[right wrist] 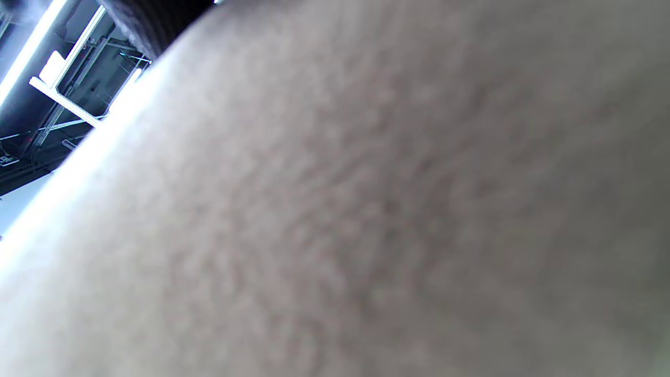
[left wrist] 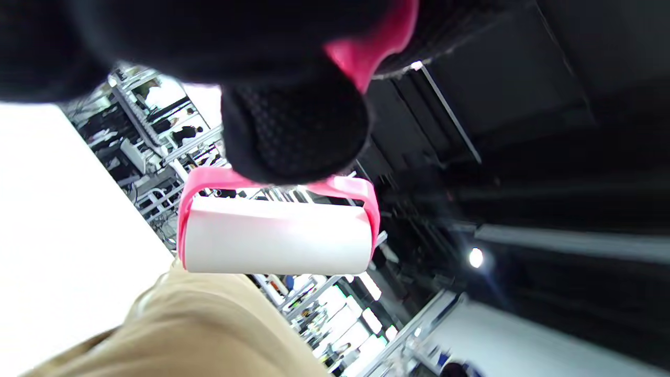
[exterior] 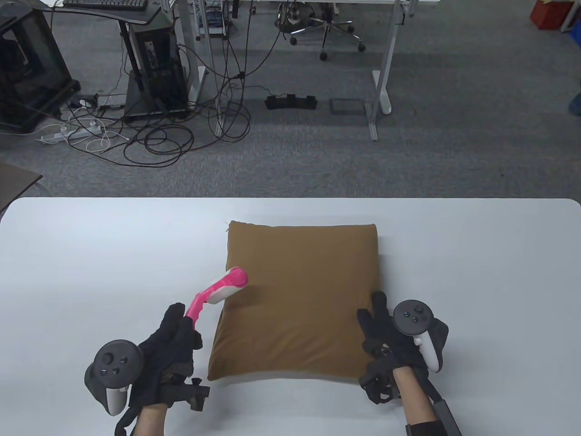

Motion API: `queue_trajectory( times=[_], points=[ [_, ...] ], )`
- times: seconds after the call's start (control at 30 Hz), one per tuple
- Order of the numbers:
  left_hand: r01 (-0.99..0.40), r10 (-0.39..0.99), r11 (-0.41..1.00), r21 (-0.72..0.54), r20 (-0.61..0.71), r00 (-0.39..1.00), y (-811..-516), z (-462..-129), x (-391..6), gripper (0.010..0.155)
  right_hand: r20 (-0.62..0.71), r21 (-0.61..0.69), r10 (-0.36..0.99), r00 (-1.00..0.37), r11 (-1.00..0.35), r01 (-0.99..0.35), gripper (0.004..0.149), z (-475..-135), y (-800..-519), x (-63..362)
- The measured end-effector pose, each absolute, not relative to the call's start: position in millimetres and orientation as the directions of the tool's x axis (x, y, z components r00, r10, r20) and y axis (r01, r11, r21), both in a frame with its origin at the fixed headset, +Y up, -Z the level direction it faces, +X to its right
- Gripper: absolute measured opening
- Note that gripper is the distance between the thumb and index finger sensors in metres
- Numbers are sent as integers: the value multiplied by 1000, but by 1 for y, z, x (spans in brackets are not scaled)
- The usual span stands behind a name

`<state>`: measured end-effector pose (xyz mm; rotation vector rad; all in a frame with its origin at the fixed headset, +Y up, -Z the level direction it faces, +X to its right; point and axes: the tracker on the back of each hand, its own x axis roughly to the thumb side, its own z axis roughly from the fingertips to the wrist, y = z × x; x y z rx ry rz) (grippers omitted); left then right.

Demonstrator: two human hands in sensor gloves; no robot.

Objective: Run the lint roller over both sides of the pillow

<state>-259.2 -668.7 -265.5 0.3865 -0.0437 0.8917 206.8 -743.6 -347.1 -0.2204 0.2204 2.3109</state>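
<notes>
- Pink plastic first: on my left, the left hand (exterior: 170,349) wraps its grip around the handle of the lint roller (exterior: 218,293), with the tracker (exterior: 113,368) strapped on the back of the hand.
- The roller's handle slants up and to the right from that hand, and its head sits over the pillow's left edge; from the table view I cannot tell whether the white drum presses the fabric.
- In the left wrist view the white drum (left wrist: 277,238) sits in its pink frame just above the tan cloth (left wrist: 199,324), with a black gloved finger (left wrist: 293,131) in front of it.
- The brown pillow (exterior: 299,309) lies flat in the middle of the white worktop (exterior: 91,254), between my two hands.
- On my right, the right hand (exterior: 390,336) rests with fingers spread on the pillow's near right corner; its grip holds nothing that I can see.
- The right wrist view is filled with blurred greyish fabric (right wrist: 366,209), too close to read further.
</notes>
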Motion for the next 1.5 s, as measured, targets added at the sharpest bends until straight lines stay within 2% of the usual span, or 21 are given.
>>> queue_trajectory(
  times=[0.13,0.23,0.33,0.43,0.67,0.87,1.07,1.3,1.43,1.5],
  points=[
    [-629,598,721,293,195,777,-653,-241,-233,61,-228,97,702,-674,-673,-734,66,-346,-746,209],
    [-534,510,799,278,157,846,-655,-219,-210,58,-217,89,681,-699,-700,-709,66,-345,-745,206],
    [-462,440,839,287,141,887,-662,-217,-193,58,-214,92,681,-700,-700,-708,66,-346,-745,206],
    [-413,387,867,279,143,911,-665,-234,-183,59,-215,98,690,-691,-689,-718,66,-345,-745,207],
    [-397,385,897,192,100,918,-671,-296,-174,64,-219,105,693,-687,-683,-723,66,-346,-745,207],
    [-399,401,914,71,-9,916,-674,-349,-172,65,-217,108,705,-675,-670,-734,66,-347,-745,207],
    [-403,390,913,-69,-150,908,-682,-387,-169,68,-131,53,724,-677,-676,-735,64,-349,-743,204],
    [-395,373,913,-105,-180,910,-682,-396,-173,68,-89,65,775,-625,-622,-781,62,-353,-743,202],
    [-456,439,885,-98,-151,886,-681,-389,-181,69,-70,136,853,-518,-506,-852,75,-355,-745,205],
    [-478,466,873,-92,-131,875,-681,-384,-184,69,-62,161,847,-528,-513,-843,81,-356,-745,204]
  ],
)
